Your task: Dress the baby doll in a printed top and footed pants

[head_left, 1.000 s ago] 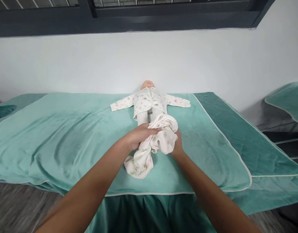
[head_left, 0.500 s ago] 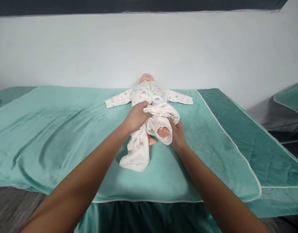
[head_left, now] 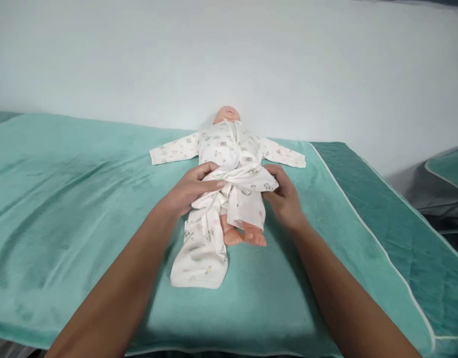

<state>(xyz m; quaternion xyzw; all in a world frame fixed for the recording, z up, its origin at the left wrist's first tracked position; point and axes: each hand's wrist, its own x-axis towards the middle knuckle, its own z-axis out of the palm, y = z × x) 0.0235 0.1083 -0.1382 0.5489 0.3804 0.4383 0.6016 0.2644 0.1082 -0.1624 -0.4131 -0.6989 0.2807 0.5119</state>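
A baby doll (head_left: 228,114) lies on its back in a white printed long-sleeved top (head_left: 229,144), its arms spread. White printed baby pants (head_left: 199,263) are bunched over its hips. One trouser leg covers the doll's leg at the right, with the foot (head_left: 255,236) sticking out of the cuff. The other leg of the pants lies loose and flat at the lower left, beside the doll's second bare foot (head_left: 232,234). My left hand (head_left: 190,189) pinches the bunched cloth at the left, thumb on top. My right hand (head_left: 284,196) grips the waist's right edge; some fingertips are hidden behind the cloth.
A light teal blanket (head_left: 83,199) with soft folds lies beneath the doll, over a darker teal cover (head_left: 393,228) at the right. Behind the doll's head rises a white wall (head_left: 177,59). Another teal-covered surface (head_left: 450,166) stands at the far right.
The right trouser leg has slid up, baring more of that foot, which now rests on the blanket. My right hand has moved up from the cuff to the waist. The view has tilted down.
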